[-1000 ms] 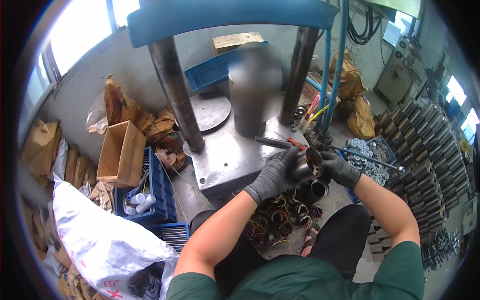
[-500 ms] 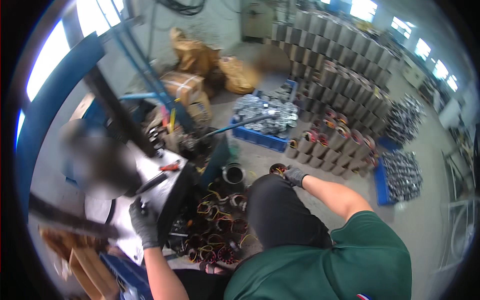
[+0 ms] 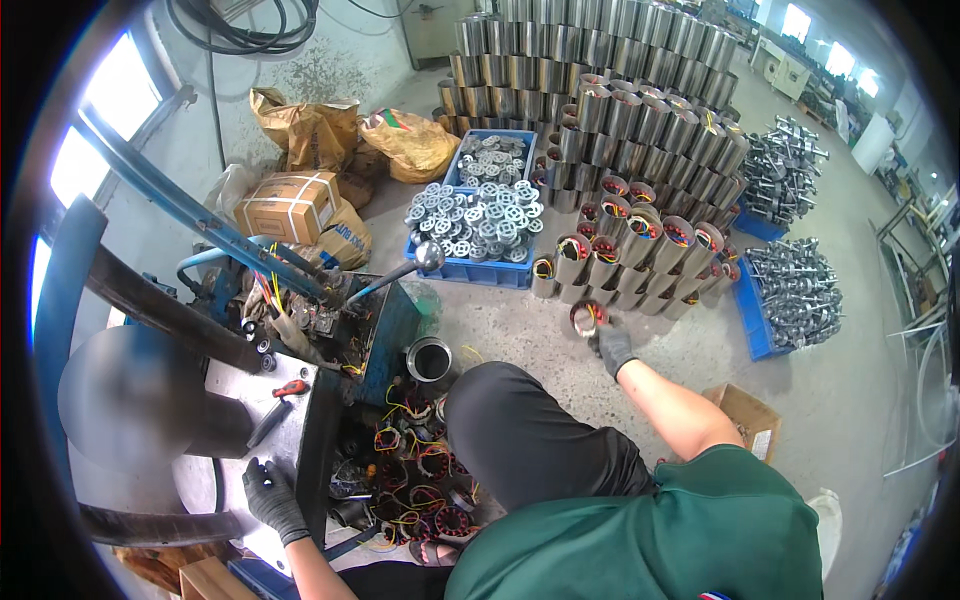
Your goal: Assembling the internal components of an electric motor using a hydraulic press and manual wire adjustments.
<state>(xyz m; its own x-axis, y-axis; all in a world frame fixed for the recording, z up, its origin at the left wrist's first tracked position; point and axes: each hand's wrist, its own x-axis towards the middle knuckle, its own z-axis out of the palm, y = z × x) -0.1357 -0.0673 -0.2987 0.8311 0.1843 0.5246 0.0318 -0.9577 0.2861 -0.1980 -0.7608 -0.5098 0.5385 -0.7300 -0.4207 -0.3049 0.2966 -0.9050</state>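
My right hand [image 3: 614,350], in a dark grey glove, grips the rim of a metal motor stator cylinder [image 3: 578,322] with coloured wires inside. It is out past my right knee, close to the front row of wired metal cylinders [image 3: 572,262]. My left hand [image 3: 272,498], gloved too, lies on the edge of the press's metal plate [image 3: 298,430], its fingers somewhat apart and nothing visible in them. On the plate near that hand are a red-handled tool [image 3: 290,387] and a dark rod [image 3: 267,424].
Wound stators with yellow wires [image 3: 432,462] lie on the floor between press and knee, beside an upright hollow cylinder [image 3: 429,360]. Blue crates hold silver end caps [image 3: 470,222] and metal shafts [image 3: 795,290]. A lever with a ball end [image 3: 430,257] juts out. A cardboard box [image 3: 742,415] stands right.
The view has shifted. My right hand has carried the stator cylinder from beside the knee outward, toward the stacked cylinders. My left hand stays on the plate.
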